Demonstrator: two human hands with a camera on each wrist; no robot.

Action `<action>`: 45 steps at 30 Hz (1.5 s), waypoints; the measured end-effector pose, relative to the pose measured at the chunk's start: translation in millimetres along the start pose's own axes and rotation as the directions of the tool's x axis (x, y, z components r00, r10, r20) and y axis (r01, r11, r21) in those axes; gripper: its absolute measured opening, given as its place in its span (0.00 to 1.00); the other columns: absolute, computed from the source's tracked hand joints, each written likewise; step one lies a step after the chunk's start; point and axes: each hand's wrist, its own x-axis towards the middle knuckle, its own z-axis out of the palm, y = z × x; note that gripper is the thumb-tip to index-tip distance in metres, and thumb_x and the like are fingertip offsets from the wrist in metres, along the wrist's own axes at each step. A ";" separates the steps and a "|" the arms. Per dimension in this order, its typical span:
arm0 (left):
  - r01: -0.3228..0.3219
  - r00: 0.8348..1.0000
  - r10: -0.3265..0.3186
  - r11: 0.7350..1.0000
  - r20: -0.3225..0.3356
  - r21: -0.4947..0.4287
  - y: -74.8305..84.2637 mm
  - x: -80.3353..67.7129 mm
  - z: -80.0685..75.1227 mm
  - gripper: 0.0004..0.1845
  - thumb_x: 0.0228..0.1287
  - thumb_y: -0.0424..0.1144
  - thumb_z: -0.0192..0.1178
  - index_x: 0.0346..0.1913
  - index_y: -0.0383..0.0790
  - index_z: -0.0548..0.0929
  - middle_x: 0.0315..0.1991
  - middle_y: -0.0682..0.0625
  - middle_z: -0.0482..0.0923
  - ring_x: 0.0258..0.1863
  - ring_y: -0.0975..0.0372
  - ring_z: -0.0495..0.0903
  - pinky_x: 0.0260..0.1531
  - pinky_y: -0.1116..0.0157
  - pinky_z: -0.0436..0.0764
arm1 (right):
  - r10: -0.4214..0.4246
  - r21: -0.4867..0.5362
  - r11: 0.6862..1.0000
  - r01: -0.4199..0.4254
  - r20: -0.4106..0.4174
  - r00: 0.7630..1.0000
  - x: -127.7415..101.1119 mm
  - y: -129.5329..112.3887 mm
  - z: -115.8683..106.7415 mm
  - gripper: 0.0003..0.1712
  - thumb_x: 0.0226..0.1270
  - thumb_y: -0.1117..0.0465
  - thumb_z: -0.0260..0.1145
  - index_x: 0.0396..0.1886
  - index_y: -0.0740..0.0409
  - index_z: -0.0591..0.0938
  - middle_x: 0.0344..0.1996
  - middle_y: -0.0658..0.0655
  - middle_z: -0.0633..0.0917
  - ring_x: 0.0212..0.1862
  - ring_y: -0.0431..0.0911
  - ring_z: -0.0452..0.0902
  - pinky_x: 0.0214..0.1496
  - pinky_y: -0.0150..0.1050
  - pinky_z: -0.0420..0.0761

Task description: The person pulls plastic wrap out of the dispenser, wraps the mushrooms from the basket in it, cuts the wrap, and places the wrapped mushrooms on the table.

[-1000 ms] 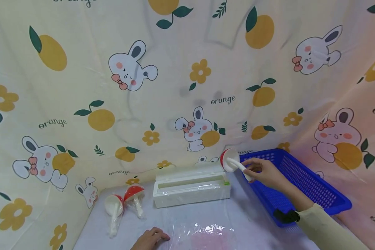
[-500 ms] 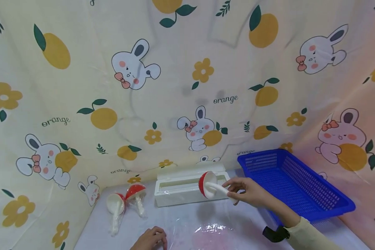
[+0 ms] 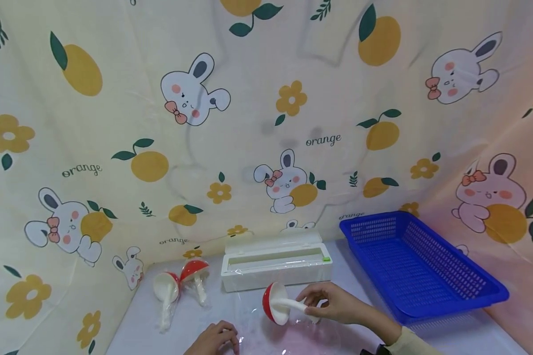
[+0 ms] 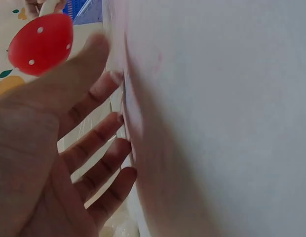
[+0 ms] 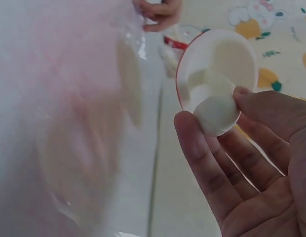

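Note:
My right hand pinches the white stem of a toy mushroom between thumb and fingers. Its red cap faces left, over a sheet of clear plastic film with a pink sheen. White dots mark the cap in the left wrist view; the right wrist view looks along the stem to the pale underside. At the film's left side my left hand rests with relaxed fingers, fingertips by the film. Behind the mushroom stands a white cling film dispenser, lid up, film coming out of its front.
Two more toy mushrooms, wrapped in clear film, lie on the left of the white table. A blue plastic basket stands at the right. Patterned cloth forms the back and sides.
My right hand has carried the toy mushroom from beside the blue basket leftward and down, toward the film. My left hand has stayed about where it was.

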 end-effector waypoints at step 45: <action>-0.185 0.922 0.085 0.953 -0.378 -0.238 59.6 31.5 -7.0 0.05 0.78 0.40 0.66 0.49 0.45 0.82 0.40 0.58 0.86 0.37 0.70 0.83 0.39 0.70 0.84 | 0.010 -0.198 0.980 -0.016 -0.035 0.999 13.0 32.6 31.2 0.06 0.69 0.63 0.77 0.43 0.51 0.89 0.32 0.42 0.86 0.33 0.33 0.79 0.35 0.32 0.82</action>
